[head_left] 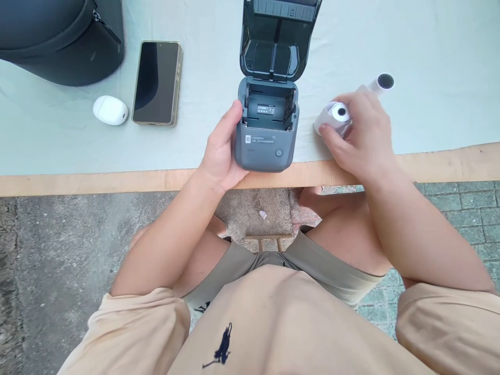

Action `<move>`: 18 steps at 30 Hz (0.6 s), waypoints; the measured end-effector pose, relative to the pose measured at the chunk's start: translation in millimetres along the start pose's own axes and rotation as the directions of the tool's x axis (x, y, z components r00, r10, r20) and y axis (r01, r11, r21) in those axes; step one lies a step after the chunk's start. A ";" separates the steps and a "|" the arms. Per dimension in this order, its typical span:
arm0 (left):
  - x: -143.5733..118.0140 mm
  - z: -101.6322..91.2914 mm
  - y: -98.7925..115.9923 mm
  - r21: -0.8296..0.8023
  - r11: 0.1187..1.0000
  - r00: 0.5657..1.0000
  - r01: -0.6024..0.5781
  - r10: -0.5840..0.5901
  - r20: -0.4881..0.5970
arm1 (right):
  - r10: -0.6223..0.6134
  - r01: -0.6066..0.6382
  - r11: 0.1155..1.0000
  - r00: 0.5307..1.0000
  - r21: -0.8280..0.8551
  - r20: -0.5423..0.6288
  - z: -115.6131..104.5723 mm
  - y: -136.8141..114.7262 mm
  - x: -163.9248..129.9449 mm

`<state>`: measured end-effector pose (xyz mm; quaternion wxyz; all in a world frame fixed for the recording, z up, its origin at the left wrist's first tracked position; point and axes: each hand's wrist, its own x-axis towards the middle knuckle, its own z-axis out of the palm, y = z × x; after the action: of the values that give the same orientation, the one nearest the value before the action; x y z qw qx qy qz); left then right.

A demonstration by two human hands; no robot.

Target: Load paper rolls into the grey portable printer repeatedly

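Left hand clasps opened label printer over table edge, thumb along its side, other fingers hidden. Right hand, palm down, pinches white paper roll, second roll just beyond. Likely step: roll handling beside printer; next move calls for steady support, firm pinch.

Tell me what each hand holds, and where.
Left hand: the open grey device, by its left side. Right hand: the nearer white roll, by its outer side, between thumb and fingers.
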<state>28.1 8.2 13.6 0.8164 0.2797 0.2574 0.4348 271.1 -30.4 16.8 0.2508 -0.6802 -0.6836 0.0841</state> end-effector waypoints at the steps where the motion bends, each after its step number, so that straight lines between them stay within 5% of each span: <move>1: 0.0 -0.5 -0.4 -0.002 1.000 1.000 -0.002 0.002 0.012 | 0.000 0.000 1.000 1.000 0.031 -0.018 -0.7 0.0 0.0; 7: 0.8 -2.0 -1.0 0.012 1.000 1.000 0.012 -0.012 0.018 | 0.041 -0.010 0.974 0.990 0.227 -0.132 -3.3 -9.9 1.7; 14: 0.9 0.0 -5.5 0.056 0.998 1.000 0.002 -0.001 -0.004 | -0.132 0.208 0.959 0.927 0.190 -0.350 1.9 -29.7 16.1; 18: 1.2 -2.2 -8.5 0.073 0.997 1.000 0.006 -0.006 -0.009 | -0.199 0.254 0.953 0.935 0.163 -0.294 8.4 -44.4 17.4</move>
<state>32.0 5.8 6.1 0.8058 0.3066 0.2775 0.4238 228.7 -14.3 33.9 0.4174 -0.5733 -0.7046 0.0272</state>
